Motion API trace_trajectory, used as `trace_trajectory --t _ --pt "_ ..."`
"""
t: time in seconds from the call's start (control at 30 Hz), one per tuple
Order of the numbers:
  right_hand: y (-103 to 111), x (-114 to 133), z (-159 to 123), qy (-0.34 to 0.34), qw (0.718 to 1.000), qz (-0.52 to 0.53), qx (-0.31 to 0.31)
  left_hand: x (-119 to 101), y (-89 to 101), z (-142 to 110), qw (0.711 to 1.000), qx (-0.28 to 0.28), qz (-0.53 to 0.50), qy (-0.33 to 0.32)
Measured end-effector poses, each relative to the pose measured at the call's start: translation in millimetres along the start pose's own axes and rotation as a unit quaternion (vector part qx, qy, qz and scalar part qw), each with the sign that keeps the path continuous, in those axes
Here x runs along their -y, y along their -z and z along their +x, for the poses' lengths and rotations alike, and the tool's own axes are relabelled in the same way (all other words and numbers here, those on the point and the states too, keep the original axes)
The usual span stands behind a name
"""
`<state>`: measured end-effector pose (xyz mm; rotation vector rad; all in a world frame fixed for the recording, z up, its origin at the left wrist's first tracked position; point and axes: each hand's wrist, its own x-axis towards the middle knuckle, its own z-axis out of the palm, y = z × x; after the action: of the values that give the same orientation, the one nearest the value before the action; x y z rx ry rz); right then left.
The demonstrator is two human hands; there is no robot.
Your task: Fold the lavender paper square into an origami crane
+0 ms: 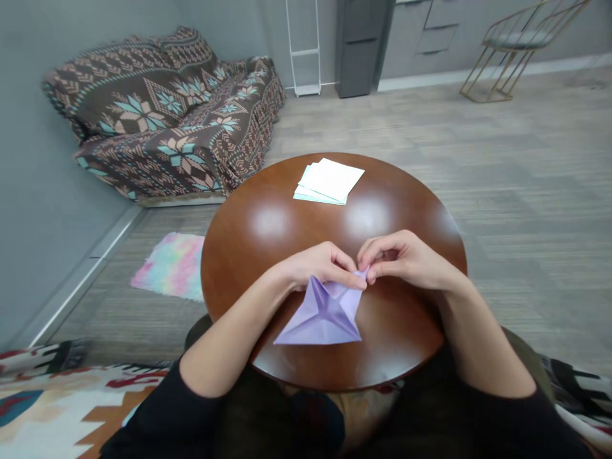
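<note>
A sheet of purple origami paper (329, 319), creased and partly folded with raised points, is held just above the near half of the round wooden table (239, 268). My left hand (329, 264) lies over its far edge, thumb and fingers closed on the paper near the upper right corner. Pinched between the fingertips of my right hand (394, 255) is that same corner. The two hands nearly touch there. Part of the paper's far edge is hidden under my left hand.
A stack of pale paper sheets (329, 182) lies toward the table's far edge. Beyond stand a patterned sofa (176, 127) at the left and a wire-framed chair (519, 41) at the far right. A pastel rug (172, 264) lies on the floor left of the table.
</note>
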<state>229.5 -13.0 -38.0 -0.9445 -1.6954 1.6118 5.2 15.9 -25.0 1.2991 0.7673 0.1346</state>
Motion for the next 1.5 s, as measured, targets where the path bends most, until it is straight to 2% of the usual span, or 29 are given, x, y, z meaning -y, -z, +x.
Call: trace_trajectory --t 0.13,0.3,0.87,1.03,1.1,1.17,1.3,1.37,1.5 --pt "1.8 -0.3 0.7 -0.019 0.999 -0.029 -0.009 4.9 0.6 5.1 0.998 -0.040 0.037 -0.030" --pt "2.9 -1.4 1.3 -0.042 0.998 -0.044 -0.012 7.6 -0.1 7.2 0.997 -0.056 0.040 -0.040" --pt "3.5 -0.7 1.0 -0.081 0.995 -0.050 0.013 16.3 0.3 10.7 0.998 -0.040 0.047 -0.029" --pt "5.2 -1.1 -0.7 -0.073 0.996 -0.042 -0.010 16.7 0.8 10.8 0.998 -0.043 0.037 -0.037" --pt "7.7 -0.4 -2.7 -0.066 0.996 -0.044 -0.033 15.2 6.1 9.7 0.999 -0.044 0.000 -0.029" --pt "10.2 0.1 -4.4 -0.057 0.995 -0.041 -0.074 12.6 15.7 6.6 0.996 -0.042 -0.081 -0.022" --pt "8.1 -2.3 -2.4 -0.007 0.983 0.036 -0.179 6.6 33.1 -7.9 0.968 -0.037 -0.240 -0.072" --pt "2.1 -5.3 2.2 0.017 0.964 0.103 -0.243 5.9 31.9 -17.2 0.950 -0.064 -0.277 -0.129" --pt "-13.3 -9.5 12.4 0.014 0.920 0.210 -0.331 14.1 12.5 -23.5 0.926 -0.109 -0.276 -0.234"
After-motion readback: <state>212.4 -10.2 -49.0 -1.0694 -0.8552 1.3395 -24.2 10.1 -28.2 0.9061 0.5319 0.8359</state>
